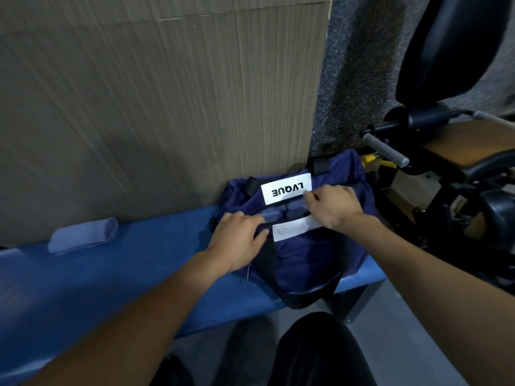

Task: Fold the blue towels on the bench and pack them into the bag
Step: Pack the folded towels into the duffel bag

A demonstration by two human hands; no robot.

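My left hand (237, 240) grips the near edge of the navy bag (312, 263) at its opening, fingers curled over the rim. My right hand (333, 204) pinches the far edge beside the white label (285, 190). Blue towels (274, 215) show inside. Farther left, a rolled towel (83, 235) lies on the blue bench (111, 280), against the wall (156, 107).

A navy bag (306, 254) sits open-mouthed at the bench's (111, 280) right end, pale blue towels inside. One rolled light-blue towel (83, 235) lies well left.
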